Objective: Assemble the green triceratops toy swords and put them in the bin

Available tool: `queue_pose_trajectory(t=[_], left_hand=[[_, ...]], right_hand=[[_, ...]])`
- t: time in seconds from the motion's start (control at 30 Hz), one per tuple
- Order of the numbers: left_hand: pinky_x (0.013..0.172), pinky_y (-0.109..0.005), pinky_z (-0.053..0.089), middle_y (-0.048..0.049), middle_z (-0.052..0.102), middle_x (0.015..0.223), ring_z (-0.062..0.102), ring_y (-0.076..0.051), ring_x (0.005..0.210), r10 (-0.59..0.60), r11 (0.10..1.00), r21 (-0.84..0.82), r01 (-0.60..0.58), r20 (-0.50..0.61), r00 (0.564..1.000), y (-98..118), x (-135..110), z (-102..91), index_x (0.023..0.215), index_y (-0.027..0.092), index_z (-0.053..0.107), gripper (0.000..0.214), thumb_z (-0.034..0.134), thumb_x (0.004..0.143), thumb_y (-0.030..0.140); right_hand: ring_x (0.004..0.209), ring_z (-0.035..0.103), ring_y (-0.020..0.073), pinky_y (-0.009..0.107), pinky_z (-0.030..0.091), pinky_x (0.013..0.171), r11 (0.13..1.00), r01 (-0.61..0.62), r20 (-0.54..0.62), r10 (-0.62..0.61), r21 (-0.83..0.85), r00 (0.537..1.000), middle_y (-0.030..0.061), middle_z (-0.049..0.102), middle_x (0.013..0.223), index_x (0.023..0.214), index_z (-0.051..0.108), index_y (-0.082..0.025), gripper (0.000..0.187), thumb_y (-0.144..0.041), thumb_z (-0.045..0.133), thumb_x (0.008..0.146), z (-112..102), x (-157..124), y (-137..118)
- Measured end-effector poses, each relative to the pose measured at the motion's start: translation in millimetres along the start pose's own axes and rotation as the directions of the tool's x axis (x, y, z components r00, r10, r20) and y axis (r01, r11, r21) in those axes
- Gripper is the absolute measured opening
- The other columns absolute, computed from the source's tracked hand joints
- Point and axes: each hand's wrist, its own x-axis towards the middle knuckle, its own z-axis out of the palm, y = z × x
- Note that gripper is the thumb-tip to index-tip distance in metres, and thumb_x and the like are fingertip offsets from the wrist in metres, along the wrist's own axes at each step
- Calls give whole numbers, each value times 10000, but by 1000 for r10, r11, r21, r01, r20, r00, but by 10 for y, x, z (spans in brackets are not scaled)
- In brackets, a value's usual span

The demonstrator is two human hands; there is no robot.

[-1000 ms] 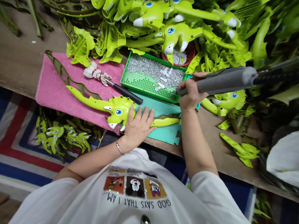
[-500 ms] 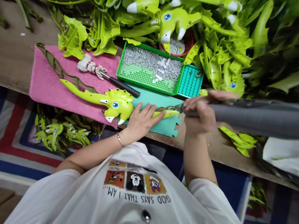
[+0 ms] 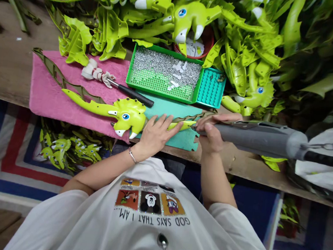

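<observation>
A lime-green toy bow with a triceratops head (image 3: 128, 116) lies across the pink cloth (image 3: 45, 97) and the teal foam mat (image 3: 179, 142). My left hand (image 3: 156, 135) rests flat over its middle, fingers spread, covering part of it. In my right hand (image 3: 211, 131) is a grey electric screwdriver (image 3: 256, 138), held nearly level, its tip at the bow's right end. Whether the bit touches a screw is too small to tell. Behind the bow, a dark olive strip (image 3: 59, 77) curves over the cloth. A black-handled hammer (image 3: 136, 96) has a cloth-wrapped head.
A green tray (image 3: 160, 93) of small screws with white pieces among them stands behind the mat, beside a teal tray (image 3: 210, 90). Lime-green parts (image 3: 191, 19) are heaped at the back, around a red bowl (image 3: 211, 46). Below the bench edge lie more toys (image 3: 64, 146).
The screwdriver has swung lower at its rear, and its tip has moved from behind the bow's right end onto that end. My left hand stays on the bow. The view shifts slightly.
</observation>
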Motion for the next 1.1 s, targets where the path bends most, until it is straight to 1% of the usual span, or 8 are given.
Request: queue_pose_trajectory(t=[0.07,0.2,0.37,0.5,0.6,0.77,0.93,1.1], left_hand=[[1054,-471,470,-126,580,1476,555,-291,1354,-4,1000,-5,4,25,1000,3,6,-17,1506,302,467,553,438,998,85],[1056,-470,474,-118,573,1484,547,-287,1364,-15,1000,-21,16,62,998,1,13,-24,1514,320,454,564,449,996,96],[1062,-469,476,-129,568,1485,558,-281,1350,-25,1000,-16,26,96,995,31,42,-58,1510,306,465,529,438,1011,132],[1123,-470,442,-136,508,1531,489,-280,1413,35,992,-123,-26,70,997,-23,23,-214,1446,260,536,431,474,1019,268],[1169,-427,402,-127,507,1514,406,-236,1467,30,985,-168,-33,-18,999,-266,-129,-455,1391,209,572,424,407,1001,206],[1187,-569,315,-200,581,1366,459,-334,1379,-275,959,60,276,-30,961,-982,-569,-841,1392,59,520,540,454,857,87],[1194,-538,282,-193,625,1323,535,-303,1292,-119,984,157,87,209,971,-1480,-642,-859,1472,36,421,651,497,825,64],[954,-388,438,-136,705,1067,631,-269,1035,-54,963,269,-15,246,968,-1603,-772,-1010,1534,86,365,662,543,906,195]], right_hand=[[407,459,133,309,409,460,996,86,43,-85,-6,995,-87,489,501,785,453,-271,341,-482,722,777,3,-6,33],[382,454,145,325,416,424,998,21,153,-11,-64,988,-85,477,490,755,424,-282,396,-563,702,778,-21,56,42],[375,489,153,320,424,402,998,-66,312,57,19,948,-71,543,502,838,557,-274,284,-457,758,756,-19,272,-88],[406,521,158,321,449,446,999,20,204,-28,45,979,-66,582,516,969,597,-261,392,-456,808,703,135,474,-104],[474,551,156,317,450,481,998,-51,185,55,-26,981,-32,620,574,950,614,-245,475,-498,838,616,292,587,-48],[635,603,160,330,490,614,982,-83,152,109,-172,982,22,684,741,795,612,-226,345,-370,820,561,422,669,22],[742,648,200,388,518,740,977,-63,101,85,-206,991,44,676,808,873,568,-236,496,-429,858,520,465,648,76],[772,655,214,416,530,750,958,-20,132,60,-286,989,23,601,871,997,495,-252,702,-524,888,484,507,636,118]])
